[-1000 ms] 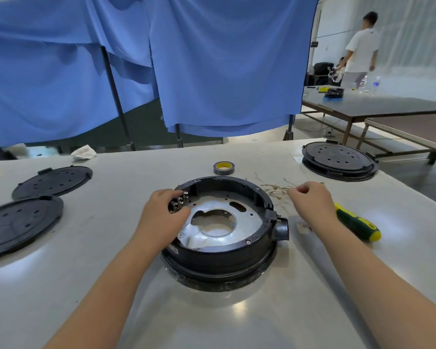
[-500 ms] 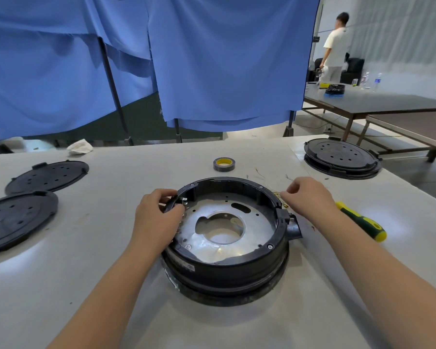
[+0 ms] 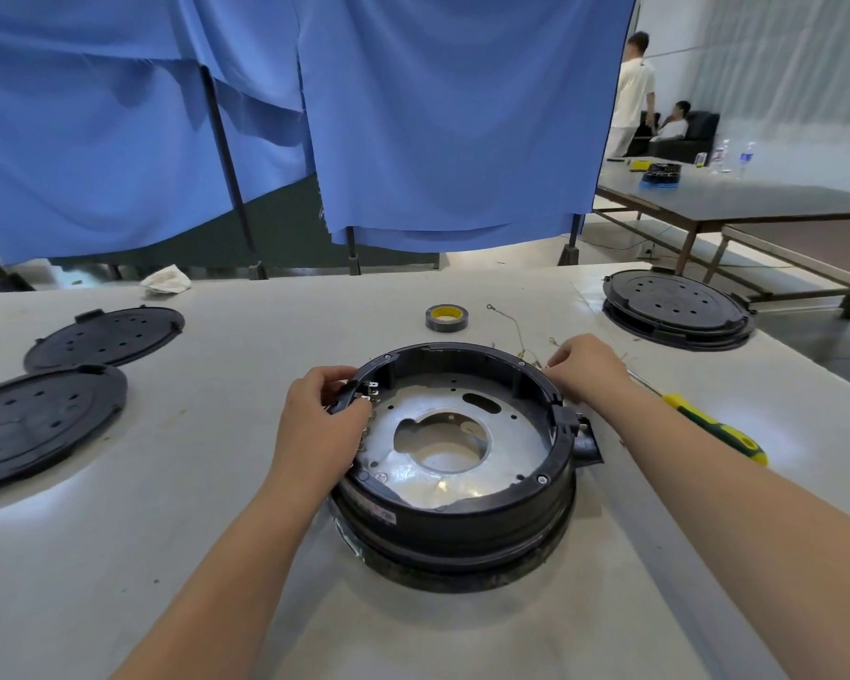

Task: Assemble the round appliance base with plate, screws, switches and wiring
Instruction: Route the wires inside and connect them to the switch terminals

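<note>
The round black appliance base [image 3: 462, 517] stands in the middle of the white table, with a silver metal plate [image 3: 442, 463] seated inside it. My left hand [image 3: 320, 424] grips the base's left rim, where switch terminals [image 3: 371, 391] stick up inside the wall. My right hand [image 3: 587, 368] is at the right rear rim, fingers curled, pinching thin wiring [image 3: 523, 343] that lies on the table behind the base. A black spout-like connector [image 3: 585, 436] juts from the base's right side.
A roll of tape [image 3: 446, 318] lies behind the base. A yellow-green screwdriver [image 3: 712, 427] lies to the right. Two black perforated lids [image 3: 104, 336] [image 3: 35, 419] are on the left, another round unit [image 3: 678, 306] at the back right. Blue curtains hang behind; two people are far right.
My right hand has moved left from the table to the base's right rear rim and the wiring. My left hand stays on the left rim. The view has tilted slightly.
</note>
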